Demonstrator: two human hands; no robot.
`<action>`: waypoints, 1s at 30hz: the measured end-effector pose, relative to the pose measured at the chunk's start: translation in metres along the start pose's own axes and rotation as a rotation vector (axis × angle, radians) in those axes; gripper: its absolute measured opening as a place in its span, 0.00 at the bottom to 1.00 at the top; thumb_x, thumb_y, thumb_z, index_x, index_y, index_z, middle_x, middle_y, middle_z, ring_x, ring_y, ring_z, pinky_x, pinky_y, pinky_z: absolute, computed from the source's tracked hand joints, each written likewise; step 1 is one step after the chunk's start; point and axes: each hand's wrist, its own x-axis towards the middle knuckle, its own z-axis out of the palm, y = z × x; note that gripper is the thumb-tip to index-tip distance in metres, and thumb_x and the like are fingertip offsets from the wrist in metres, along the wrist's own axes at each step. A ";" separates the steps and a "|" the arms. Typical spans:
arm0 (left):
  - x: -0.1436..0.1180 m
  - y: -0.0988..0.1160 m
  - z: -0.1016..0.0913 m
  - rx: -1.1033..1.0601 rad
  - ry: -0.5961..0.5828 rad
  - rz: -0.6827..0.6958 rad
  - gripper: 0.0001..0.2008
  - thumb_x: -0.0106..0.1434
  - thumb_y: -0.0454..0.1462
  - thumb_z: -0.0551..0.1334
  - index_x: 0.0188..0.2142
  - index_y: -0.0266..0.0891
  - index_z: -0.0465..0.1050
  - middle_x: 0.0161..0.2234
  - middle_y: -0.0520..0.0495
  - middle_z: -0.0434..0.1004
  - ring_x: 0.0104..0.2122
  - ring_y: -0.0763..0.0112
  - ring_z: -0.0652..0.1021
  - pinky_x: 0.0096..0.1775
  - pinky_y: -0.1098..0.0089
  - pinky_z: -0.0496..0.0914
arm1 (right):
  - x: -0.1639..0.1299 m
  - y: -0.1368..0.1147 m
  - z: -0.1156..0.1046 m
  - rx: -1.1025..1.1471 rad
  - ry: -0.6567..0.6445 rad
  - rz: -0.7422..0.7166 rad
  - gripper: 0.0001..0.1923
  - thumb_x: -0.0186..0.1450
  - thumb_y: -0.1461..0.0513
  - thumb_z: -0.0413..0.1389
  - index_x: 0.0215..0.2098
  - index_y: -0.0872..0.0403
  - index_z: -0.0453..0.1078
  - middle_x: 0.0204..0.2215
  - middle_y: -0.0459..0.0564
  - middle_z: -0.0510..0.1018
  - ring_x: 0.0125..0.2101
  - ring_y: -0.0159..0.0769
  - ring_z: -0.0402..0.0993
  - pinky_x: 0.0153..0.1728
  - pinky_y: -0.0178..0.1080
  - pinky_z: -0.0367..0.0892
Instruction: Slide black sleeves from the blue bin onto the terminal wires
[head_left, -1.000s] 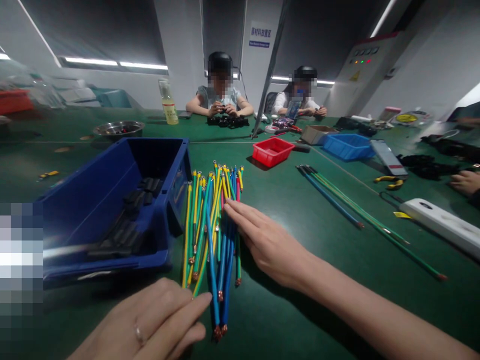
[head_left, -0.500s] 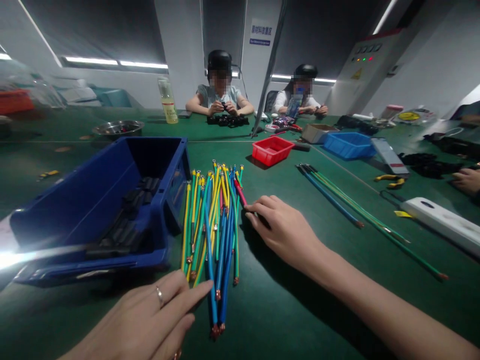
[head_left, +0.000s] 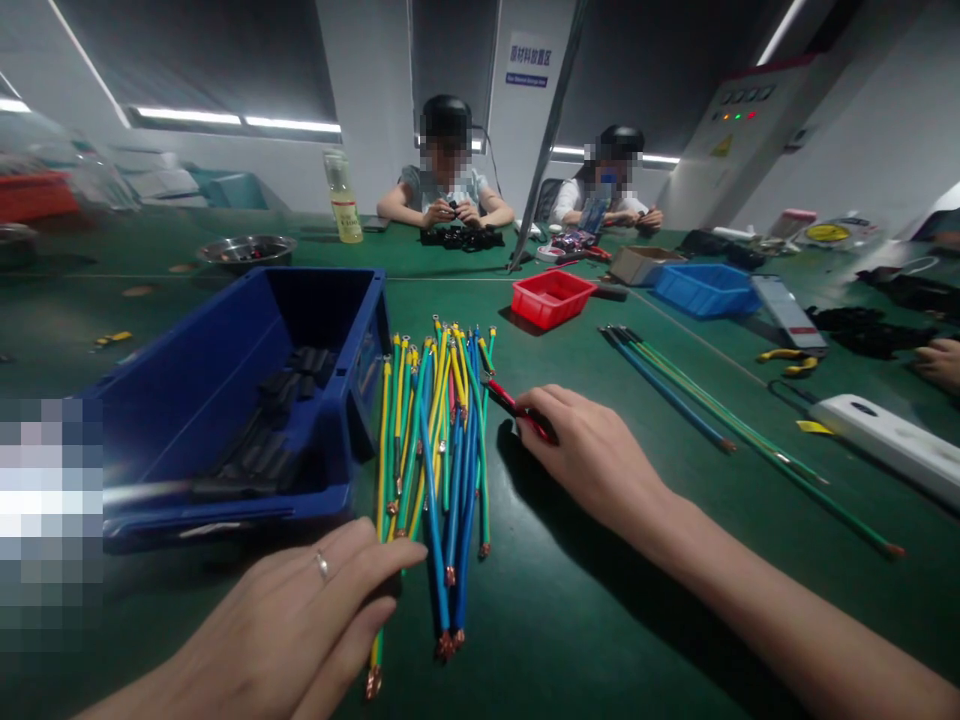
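The right hand [head_left: 577, 430] now sits off the cable pile [head_left: 431, 420], nearer the table's [head_left: 555, 640] right edge, pinching a red cable [head_left: 502, 393] drawn sideways; a copper end [head_left: 373, 683] newly shows beside the left hand [head_left: 300, 610].

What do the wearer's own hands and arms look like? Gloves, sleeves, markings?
Both bare, no gloves. Left hand: plain silver-coloured ring on one finger. Right hand: no ring visible; right forearm without sleeve, watch or cable in view. No markings seen.
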 end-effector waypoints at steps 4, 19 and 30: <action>0.002 -0.002 0.001 0.053 -0.038 0.112 0.16 0.76 0.37 0.43 0.55 0.48 0.64 0.38 0.51 0.82 0.34 0.73 0.81 0.34 0.78 0.72 | 0.001 0.003 0.008 0.049 0.046 -0.096 0.22 0.73 0.64 0.46 0.63 0.56 0.64 0.54 0.57 0.75 0.50 0.44 0.72 0.50 0.49 0.71; -0.004 -0.016 0.007 0.005 -0.108 0.198 0.17 0.75 0.37 0.46 0.57 0.47 0.66 0.38 0.50 0.82 0.33 0.73 0.81 0.32 0.78 0.72 | -0.002 0.000 -0.003 -0.127 -0.075 -0.093 0.16 0.73 0.64 0.43 0.51 0.57 0.71 0.44 0.55 0.73 0.42 0.42 0.67 0.44 0.44 0.65; -0.009 -0.020 0.005 0.009 -0.018 0.141 0.15 0.75 0.47 0.50 0.52 0.47 0.69 0.35 0.54 0.84 0.30 0.78 0.83 0.33 0.85 0.74 | -0.002 0.007 -0.002 -0.182 -0.079 -0.173 0.13 0.74 0.56 0.48 0.41 0.56 0.68 0.39 0.52 0.73 0.38 0.39 0.65 0.38 0.42 0.60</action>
